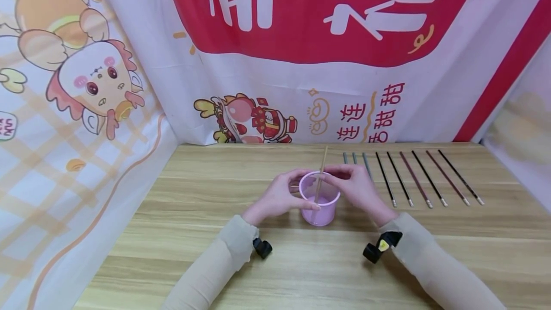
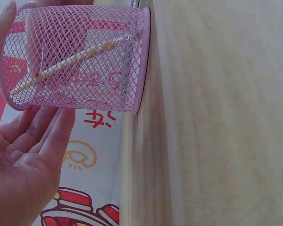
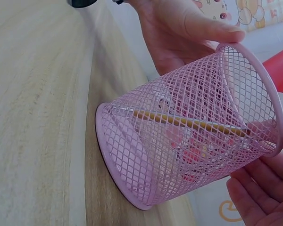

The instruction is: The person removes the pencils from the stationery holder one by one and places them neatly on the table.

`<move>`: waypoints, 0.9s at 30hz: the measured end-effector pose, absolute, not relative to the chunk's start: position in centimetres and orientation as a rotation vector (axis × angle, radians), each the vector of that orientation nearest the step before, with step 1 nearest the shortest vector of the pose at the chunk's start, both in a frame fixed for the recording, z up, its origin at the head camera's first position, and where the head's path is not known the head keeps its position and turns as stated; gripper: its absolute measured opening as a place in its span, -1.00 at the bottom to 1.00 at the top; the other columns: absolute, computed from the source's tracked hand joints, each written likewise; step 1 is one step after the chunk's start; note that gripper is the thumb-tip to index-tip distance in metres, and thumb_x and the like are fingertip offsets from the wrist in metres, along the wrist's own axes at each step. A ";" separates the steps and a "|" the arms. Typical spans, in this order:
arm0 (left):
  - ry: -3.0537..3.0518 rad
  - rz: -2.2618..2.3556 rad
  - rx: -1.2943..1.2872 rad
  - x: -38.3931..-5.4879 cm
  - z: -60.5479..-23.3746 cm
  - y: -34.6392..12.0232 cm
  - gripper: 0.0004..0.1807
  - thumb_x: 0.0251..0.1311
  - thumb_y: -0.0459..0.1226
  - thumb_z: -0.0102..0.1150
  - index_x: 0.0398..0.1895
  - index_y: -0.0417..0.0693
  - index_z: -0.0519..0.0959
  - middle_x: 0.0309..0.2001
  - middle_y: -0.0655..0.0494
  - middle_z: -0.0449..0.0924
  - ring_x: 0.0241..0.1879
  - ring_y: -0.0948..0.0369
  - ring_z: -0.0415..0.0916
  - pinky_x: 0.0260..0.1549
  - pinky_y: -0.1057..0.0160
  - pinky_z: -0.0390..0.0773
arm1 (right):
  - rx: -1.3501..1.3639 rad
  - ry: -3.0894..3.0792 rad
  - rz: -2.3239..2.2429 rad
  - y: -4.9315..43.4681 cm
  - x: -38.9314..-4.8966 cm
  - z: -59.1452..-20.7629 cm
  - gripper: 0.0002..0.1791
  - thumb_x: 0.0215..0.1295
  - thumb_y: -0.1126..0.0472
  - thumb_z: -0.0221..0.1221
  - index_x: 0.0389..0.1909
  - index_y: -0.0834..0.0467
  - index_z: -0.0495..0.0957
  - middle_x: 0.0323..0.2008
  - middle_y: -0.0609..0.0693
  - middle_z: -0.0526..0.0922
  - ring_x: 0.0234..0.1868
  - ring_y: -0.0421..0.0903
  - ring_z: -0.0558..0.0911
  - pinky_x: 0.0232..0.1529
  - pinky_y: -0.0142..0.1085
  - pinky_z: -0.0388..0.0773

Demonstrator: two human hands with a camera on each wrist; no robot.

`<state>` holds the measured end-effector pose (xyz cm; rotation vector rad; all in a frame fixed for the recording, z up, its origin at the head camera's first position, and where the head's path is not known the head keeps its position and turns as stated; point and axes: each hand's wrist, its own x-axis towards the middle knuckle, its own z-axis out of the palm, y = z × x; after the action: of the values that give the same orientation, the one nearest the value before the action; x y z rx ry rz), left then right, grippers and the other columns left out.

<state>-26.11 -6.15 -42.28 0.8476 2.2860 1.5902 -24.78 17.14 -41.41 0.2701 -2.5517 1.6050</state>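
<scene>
A pink wire-mesh pen cup (image 1: 318, 214) stands upright on the table. My left hand (image 1: 281, 197) holds it from the left, thumb across the near rim and fingers round the far side. A yellow-gold pencil (image 1: 324, 159) slants inside the cup, its upper end rising above the rim; through the mesh, the pencil (image 2: 75, 59) shows its pale ferrule end near the base. At the right of the rim, my right hand (image 1: 355, 185) pinches the pencil, the thumb reaching over the opening. The right hand's other fingers (image 3: 262, 188) lie behind the mesh, partly hidden.
To the right lies a spaced row of several pencils: blue ones (image 1: 355, 158) nearest the cup, then black (image 1: 400, 178) and dark red ones (image 1: 415, 179), white erasers toward me. The wooden table (image 1: 301, 271) ends at a printed cloth backdrop (image 1: 267, 78).
</scene>
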 end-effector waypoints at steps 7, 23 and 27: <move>2.279 1.600 0.870 -26.1 -42.2 -6.0 -0.10 -0.10 -0.19 0.68 0.39 0.04 0.45 0.25 0.04 0.56 0.19 0.17 0.53 0.19 0.20 0.52 | 0.252 -2.514 1.642 16.9 -25.0 -41.3 -0.63 0.22 0.01 0.46 -0.06 0.16 0.74 -0.14 0.00 0.77 -0.10 -0.06 0.71 -0.04 -0.22 0.67; 2.285 1.597 0.868 -26.2 -42.3 -6.1 -0.11 -0.11 -0.17 0.69 0.37 0.08 0.47 0.22 0.18 0.56 0.16 0.25 0.53 0.16 0.26 0.54 | 0.161 -2.414 1.748 17.0 -24.8 -41.1 -0.66 0.22 0.11 0.47 -0.06 0.20 0.71 -0.13 0.05 0.75 -0.10 -0.01 0.69 -0.09 -0.35 0.66; 2.283 1.598 0.870 -26.2 -42.3 -6.1 -0.11 -0.12 -0.16 0.69 0.37 0.08 0.47 0.22 0.15 0.56 0.17 0.22 0.54 0.16 0.25 0.54 | 0.141 -2.407 1.778 17.2 -24.8 -41.1 -0.63 0.22 0.09 0.46 -0.04 0.19 0.69 -0.11 0.06 0.74 -0.08 -0.01 0.68 -0.09 -0.35 0.66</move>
<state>-26.17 -6.07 -42.28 0.8704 2.2827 1.5984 -24.83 17.20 -41.14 0.1410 -2.4070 1.7777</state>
